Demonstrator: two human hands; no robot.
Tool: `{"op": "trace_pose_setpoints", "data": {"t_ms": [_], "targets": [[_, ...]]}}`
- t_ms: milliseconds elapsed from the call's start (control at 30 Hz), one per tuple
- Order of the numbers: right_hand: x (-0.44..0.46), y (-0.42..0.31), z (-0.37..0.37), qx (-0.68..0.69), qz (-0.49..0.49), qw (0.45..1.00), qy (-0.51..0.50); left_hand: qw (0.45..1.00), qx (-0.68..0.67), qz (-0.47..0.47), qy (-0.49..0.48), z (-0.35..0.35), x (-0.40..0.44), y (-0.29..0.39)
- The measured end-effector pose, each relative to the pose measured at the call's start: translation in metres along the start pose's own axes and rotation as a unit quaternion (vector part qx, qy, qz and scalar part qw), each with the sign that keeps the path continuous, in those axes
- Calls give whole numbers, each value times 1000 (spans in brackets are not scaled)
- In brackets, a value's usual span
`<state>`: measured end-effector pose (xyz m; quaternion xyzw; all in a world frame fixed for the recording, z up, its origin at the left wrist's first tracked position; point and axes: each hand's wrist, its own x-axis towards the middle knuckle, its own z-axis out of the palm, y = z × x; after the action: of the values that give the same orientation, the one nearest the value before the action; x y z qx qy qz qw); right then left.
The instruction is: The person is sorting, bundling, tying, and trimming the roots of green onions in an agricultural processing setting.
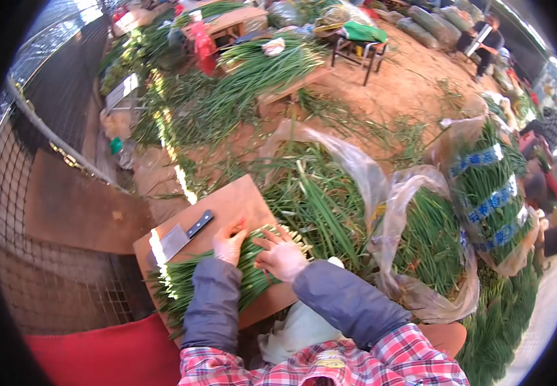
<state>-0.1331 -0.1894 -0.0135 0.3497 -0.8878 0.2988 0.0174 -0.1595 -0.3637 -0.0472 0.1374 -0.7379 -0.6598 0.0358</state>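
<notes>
A bunch of long green stalks [247,273] with pale cut ends lies across a brown wooden board [243,198]. At its far side, my left hand [229,244] has thumb and fingers drawn together by a small reddish bit that is too small to name. My right hand [282,255] rests on the bunch near the pale ends, its fingers spread over the stalks. To the left of my left hand, a cleaver [176,242] with a black handle lies flat on the board, its blade beside the stalks.
Loose green stalks [326,206] lie to the right, beside an open plastic bag [394,257] of greens. A wrapped bundle with blue print [487,193] stands farther right. Ahead are a heaped table [297,85] and a stool with green cloth [363,32]. Mesh fencing [11,193] borders the left.
</notes>
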Motion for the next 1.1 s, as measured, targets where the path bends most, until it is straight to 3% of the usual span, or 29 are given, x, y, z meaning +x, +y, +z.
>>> {"op": "trace_pose_setpoints", "data": {"t_ms": [133, 233, 333, 367, 400, 433, 533, 600, 800, 900, 1000, 1033, 1100], "targets": [[-34, -50, -29, -48, -78, 992, 83, 999, 11, -26, -23, -6, 3, -13], [-59, -72, -38, 49, 48, 989, -133, 1000, -12, 8, 16, 0, 2, -21], [-25, -73, -29, 154, 134, 973, -110, 999, -43, 0, 22, 0, 1, -35], [-13, -61, -4, 230, 136, 963, 42, 997, -76, -25, 6, -1, 0, -32], [13, -47, 1, 303, 284, 906, -80, 993, -108, -48, -8, -3, 1, -29], [33, -47, -9, 404, 417, 806, -117, 994, -89, -55, -13, -7, -1, -15], [51, -28, 5, 420, 480, 760, -124, 978, -148, -117, -90, -21, 5, -13], [57, -24, 2, 418, 515, 733, -152, 978, -115, -120, -124, -24, 7, -4], [62, -16, 7, 350, 492, 769, -210, 976, -57, -90, -191, -33, 8, -6], [63, -17, 5, 352, 497, 763, -217, 960, 4, -11, -278, -41, 4, 2], [64, -19, 7, 344, 496, 770, -208, 953, -44, 1, -300, -50, -2, 14], [66, -19, 7, 337, 500, 769, -213, 958, -80, -55, -269, -49, -7, 20], [66, -19, 6, 329, 502, 770, -216, 963, -70, -44, -255, -44, -6, 14]]}}
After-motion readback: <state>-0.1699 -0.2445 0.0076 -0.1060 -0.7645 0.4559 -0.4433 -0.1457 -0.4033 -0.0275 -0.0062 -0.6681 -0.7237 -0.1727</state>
